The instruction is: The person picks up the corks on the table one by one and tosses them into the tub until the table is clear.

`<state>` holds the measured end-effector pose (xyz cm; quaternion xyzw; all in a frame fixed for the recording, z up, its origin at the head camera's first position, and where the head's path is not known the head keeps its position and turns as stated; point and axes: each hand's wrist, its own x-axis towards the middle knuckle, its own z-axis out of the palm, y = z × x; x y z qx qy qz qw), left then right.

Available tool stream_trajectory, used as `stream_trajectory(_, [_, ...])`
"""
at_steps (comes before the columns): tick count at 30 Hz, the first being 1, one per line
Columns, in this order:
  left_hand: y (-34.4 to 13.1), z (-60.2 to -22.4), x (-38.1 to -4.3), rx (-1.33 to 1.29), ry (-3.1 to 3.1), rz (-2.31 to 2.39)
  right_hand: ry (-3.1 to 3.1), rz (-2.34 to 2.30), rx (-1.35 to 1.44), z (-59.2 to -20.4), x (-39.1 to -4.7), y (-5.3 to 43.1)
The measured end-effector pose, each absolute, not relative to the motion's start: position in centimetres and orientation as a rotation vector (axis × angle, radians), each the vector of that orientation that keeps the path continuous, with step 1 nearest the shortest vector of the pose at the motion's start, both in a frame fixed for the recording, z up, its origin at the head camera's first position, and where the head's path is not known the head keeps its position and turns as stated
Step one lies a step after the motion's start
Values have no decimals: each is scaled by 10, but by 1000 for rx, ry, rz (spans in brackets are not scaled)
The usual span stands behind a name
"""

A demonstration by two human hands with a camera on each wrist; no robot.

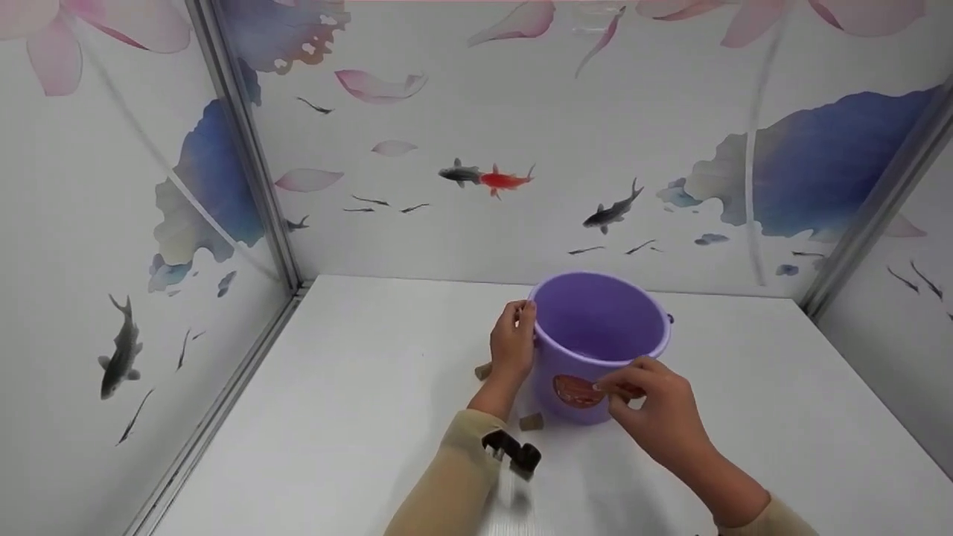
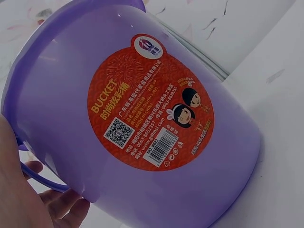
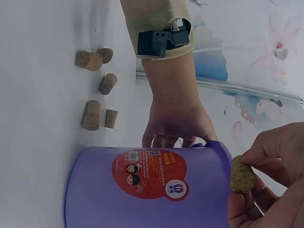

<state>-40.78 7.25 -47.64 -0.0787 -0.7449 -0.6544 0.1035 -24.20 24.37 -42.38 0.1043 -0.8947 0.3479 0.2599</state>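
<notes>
A purple bucket [image 1: 555, 387] with a red label [image 2: 137, 95] stands upright on the white table. My left hand [image 1: 514, 342] grips its left side near the rim, and in the left wrist view its fingers curl under the purple handle [image 2: 45, 184]. Between the thumb and fingers of my right hand [image 1: 663, 409] a cork [image 3: 242, 175] is pinched, close by the bucket's rim in the right wrist view. From the head camera that cork is mostly hidden behind the fingers.
Several loose corks lie on the table left of the bucket, among them a large cork [image 3: 91, 115] and a small cork [image 3: 111, 118]. One cork [image 1: 531, 422] is near my left wrist. Printed white panels [image 1: 417, 246] rise behind and beside the table.
</notes>
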Motion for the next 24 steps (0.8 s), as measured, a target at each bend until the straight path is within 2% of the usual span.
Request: stream_trajectory(24, [75, -475, -407, -239, -2177, -1937, -2278, 1027, 209, -418, -267, 254])
